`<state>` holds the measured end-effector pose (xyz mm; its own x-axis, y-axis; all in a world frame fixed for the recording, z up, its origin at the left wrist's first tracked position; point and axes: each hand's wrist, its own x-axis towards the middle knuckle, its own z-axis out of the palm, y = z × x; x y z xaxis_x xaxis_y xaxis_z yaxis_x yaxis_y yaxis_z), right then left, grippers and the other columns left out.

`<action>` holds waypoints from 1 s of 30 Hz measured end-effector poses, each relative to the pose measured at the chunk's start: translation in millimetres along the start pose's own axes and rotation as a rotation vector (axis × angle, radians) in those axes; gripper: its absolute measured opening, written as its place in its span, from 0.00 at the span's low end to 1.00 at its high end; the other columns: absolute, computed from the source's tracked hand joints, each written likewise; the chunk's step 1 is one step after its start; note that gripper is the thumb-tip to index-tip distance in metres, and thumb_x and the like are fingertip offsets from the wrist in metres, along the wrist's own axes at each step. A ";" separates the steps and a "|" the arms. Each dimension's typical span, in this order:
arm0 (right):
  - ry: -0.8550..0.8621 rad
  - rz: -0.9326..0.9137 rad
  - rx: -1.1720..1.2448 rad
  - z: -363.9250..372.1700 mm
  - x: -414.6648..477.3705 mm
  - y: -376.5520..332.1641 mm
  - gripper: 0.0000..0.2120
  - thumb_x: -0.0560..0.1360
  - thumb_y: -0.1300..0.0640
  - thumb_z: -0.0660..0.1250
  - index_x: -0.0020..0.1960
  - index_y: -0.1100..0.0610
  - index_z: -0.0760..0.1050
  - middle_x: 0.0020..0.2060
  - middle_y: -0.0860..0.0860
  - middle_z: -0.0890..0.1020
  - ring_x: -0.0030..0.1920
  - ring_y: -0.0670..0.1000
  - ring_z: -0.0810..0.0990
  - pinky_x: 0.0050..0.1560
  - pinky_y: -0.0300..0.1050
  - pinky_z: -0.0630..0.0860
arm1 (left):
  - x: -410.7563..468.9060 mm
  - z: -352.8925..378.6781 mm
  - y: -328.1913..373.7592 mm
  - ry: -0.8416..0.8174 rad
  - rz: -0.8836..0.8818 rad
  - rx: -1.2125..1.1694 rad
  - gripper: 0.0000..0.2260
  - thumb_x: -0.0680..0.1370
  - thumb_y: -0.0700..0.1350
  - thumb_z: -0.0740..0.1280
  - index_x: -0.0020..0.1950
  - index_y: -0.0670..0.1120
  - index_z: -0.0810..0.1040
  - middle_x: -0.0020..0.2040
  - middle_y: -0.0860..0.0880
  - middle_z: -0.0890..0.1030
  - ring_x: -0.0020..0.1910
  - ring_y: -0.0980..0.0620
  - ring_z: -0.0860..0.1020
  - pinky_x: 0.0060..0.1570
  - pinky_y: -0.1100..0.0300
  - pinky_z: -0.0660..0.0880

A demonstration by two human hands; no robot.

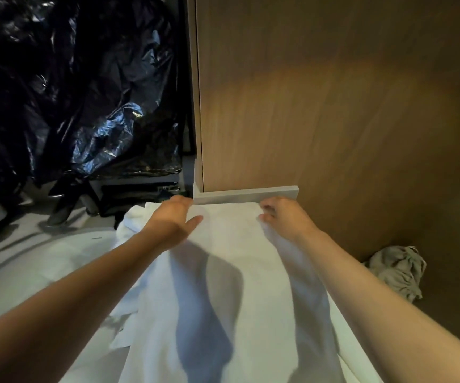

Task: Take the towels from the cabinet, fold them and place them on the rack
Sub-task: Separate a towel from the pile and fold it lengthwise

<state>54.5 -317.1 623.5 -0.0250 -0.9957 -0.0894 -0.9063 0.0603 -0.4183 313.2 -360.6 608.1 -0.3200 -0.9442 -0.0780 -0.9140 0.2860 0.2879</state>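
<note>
So I've got the white towel (pixel 223 286) laid out flat on a white surface (pixel 57 252), its long side running toward the wooden cabinet (pixel 333 106). My left hand (pixel 172 217) and right hand (pixel 285 218) are well apart, each with fingers curled on a far corner of the towel. Black plastic bags (pixel 85 92) are piled on the left, and there's a crumpled grey cloth (pixel 397 269) low on the right by the cabinet.

2 bare forearms, the left entering from 7 o'clock and the right from 5 o'clock, taper from broad near the frame edge to narrow wrists, ending in the left hand (pixel 174 217) and the right hand (pixel 285 217), both bare, fingertips slightly blurred, inner surfaces in shadow.
</note>
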 end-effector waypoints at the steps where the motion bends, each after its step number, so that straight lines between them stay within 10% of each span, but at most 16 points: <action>1: -0.011 0.003 0.014 2.0 5.1 0.0 0.15 0.78 0.53 0.67 0.60 0.62 0.78 0.57 0.58 0.82 0.59 0.58 0.79 0.60 0.54 0.74 | 4.0 3.2 -1.6 -0.001 -0.004 0.010 0.25 0.80 0.56 0.61 0.72 0.44 0.68 0.71 0.44 0.70 0.69 0.45 0.67 0.68 0.56 0.61; 10: -0.093 -0.025 0.017 2.0 25.7 7.6 0.15 0.78 0.53 0.68 0.58 0.63 0.78 0.56 0.59 0.78 0.56 0.59 0.78 0.59 0.52 0.74 | 22.6 0.0 -11.3 -0.015 0.056 0.145 0.13 0.82 0.51 0.58 0.55 0.44 0.77 0.52 0.43 0.77 0.52 0.43 0.75 0.53 0.51 0.73; 17: -0.021 -0.074 -0.025 -7.3 17.0 4.1 0.09 0.79 0.53 0.66 0.54 0.58 0.77 0.53 0.52 0.74 0.53 0.54 0.76 0.50 0.44 0.70 | 17.0 -7.7 -11.7 -0.038 0.036 0.074 0.14 0.80 0.52 0.64 0.59 0.44 0.74 0.58 0.43 0.74 0.60 0.42 0.70 0.61 0.49 0.68; 22: 0.082 -0.147 -0.126 -23.0 -1.0 -0.7 0.10 0.77 0.49 0.69 0.50 0.55 0.76 0.46 0.48 0.75 0.48 0.53 0.77 0.46 0.45 0.71 | 9.6 -40.2 -3.4 0.014 0.075 0.097 0.10 0.79 0.52 0.65 0.47 0.46 0.71 0.44 0.47 0.76 0.48 0.44 0.75 0.46 0.55 0.64; 30: 0.245 -0.184 -0.283 -56.5 -56.8 7.0 0.09 0.79 0.52 0.67 0.50 0.57 0.79 0.45 0.53 0.77 0.46 0.56 0.78 0.46 0.52 0.77 | -42.8 -87.5 10.7 0.081 0.389 0.209 0.12 0.80 0.52 0.62 0.47 0.44 0.76 0.45 0.49 0.72 0.44 0.48 0.73 0.42 0.56 0.66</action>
<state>25.8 -264.1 676.7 0.0796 -0.9774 0.1958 -0.9844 -0.1080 -0.1391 339.0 -331.4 698.0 -0.6366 -0.7675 0.0748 -0.7633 0.6410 0.0809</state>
